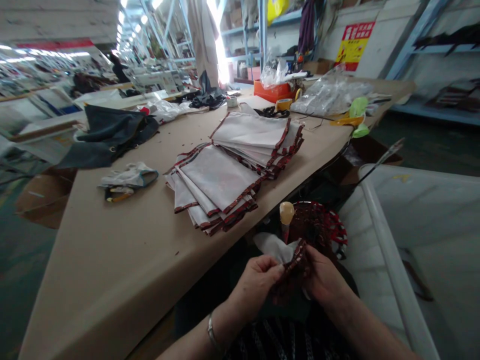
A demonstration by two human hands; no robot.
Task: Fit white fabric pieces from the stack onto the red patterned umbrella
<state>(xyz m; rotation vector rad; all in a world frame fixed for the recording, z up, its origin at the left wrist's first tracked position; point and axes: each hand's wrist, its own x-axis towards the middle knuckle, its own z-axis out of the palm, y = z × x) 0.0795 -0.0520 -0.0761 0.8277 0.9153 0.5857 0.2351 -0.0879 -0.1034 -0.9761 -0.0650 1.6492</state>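
Below the table's near edge, my left hand pinches the border of a white fabric piece with dark red patterned edging. My right hand grips the same piece by its edging on the other side; some of its fingers are hidden behind the cloth. Just beyond my hands stands a stick-like tool with a rounded tan end, its lower part hidden by the cloth. On the table lie two fanned stacks of similar white pieces with red-brown edging, a nearer stack and a farther stack.
The brown-covered table also bears white work gloves, dark fabric, an orange box, yellow tape and clear plastic bags. A large white bin stands close on the right. Behind my hands is a round red-patterned container.
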